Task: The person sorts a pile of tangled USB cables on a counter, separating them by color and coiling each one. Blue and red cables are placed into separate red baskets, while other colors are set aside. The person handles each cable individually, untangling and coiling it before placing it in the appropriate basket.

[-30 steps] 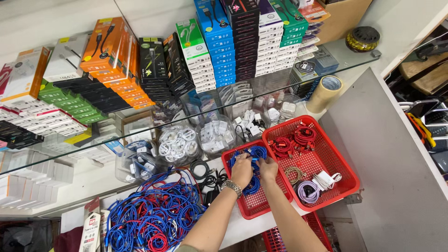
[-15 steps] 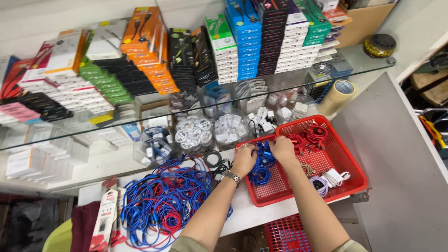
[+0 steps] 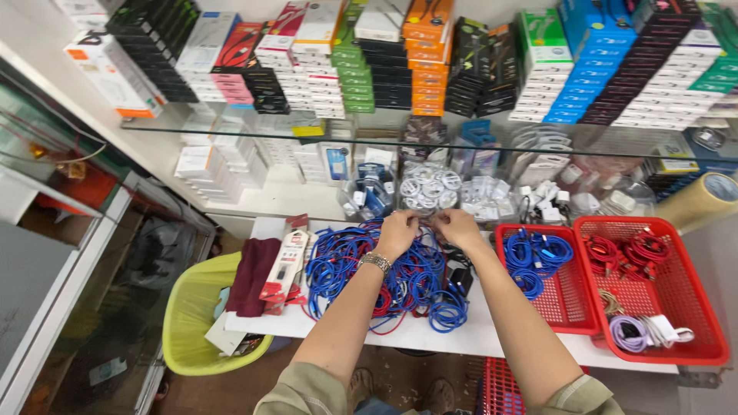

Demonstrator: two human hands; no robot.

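The left hand point(image 3: 397, 230) and right hand point(image 3: 455, 227) pinch a thin cable stretched sideways between them above the tangled pile of blue and red cables point(image 3: 361, 269).

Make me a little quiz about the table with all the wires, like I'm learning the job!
1. True or false: both hands are inside a red basket.
2. Which colour are the coiled wires in the nearer red basket? A green, B blue, C yellow.
3. What hangs off the table's left end?

Key
1. False. The left hand and right hand meet above the pile of wires on the table.
2. B. The blue coils lie in the small red basket; the big red basket holds red ones.
3. A yellow-green bin.
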